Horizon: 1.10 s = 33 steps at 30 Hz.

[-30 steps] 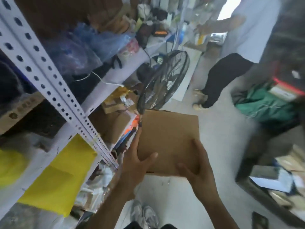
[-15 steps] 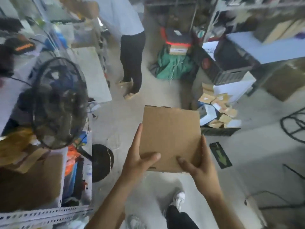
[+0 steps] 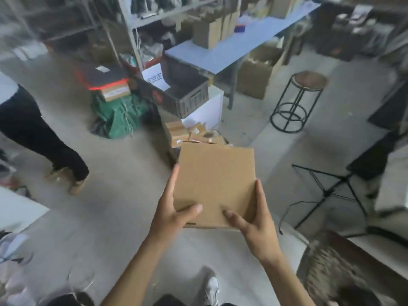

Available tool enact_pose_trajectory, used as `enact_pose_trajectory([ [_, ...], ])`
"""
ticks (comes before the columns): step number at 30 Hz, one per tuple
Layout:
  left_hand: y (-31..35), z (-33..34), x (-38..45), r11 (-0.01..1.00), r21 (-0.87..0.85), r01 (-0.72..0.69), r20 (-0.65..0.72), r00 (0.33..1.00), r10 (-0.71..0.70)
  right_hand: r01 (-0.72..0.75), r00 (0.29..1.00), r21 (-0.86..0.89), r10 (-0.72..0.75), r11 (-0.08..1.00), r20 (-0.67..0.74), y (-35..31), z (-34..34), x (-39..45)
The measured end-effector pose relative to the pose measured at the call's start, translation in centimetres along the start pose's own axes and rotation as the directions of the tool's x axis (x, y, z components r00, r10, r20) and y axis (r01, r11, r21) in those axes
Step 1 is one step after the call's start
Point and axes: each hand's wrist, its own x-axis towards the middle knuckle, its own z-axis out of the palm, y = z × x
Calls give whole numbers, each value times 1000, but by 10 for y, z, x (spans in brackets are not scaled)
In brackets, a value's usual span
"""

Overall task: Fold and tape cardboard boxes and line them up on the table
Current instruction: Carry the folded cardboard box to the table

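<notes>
While it is carried above the floor, a flat, unfolded cardboard box is held between both hands at its near edge. The left hand is set along the box's left edge: its fingers are stretched up that edge and partly hidden behind it, and its thumb is pressed on the top face near the near-left corner. The right hand is placed at the near-right corner, with the thumb laid on the top face and the fingers extended up the right edge. The box is thus pinched between thumbs and fingers, tilted slightly. Well beyond it, a blue table with upright cardboard boxes is seen, with a round stool beside it and a dark crate nearer. Another person's legs are seen at the left.
</notes>
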Motion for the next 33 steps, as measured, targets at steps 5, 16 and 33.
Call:
enact_pose_trajectory([
  [5,6,42,64,1000,5,-12,104,995,12,-12,996,-16,11,1000,-94,-1,-37,44],
  [16,0,107,254,1000,0,-29,237,971,28,-86,962,-95,58,992,-268,-6,-76,203],
  [33,29,205,530,1000,3,-2,402,916,0,-155,900,-83,106,984,-422,-29,-149,449],
])
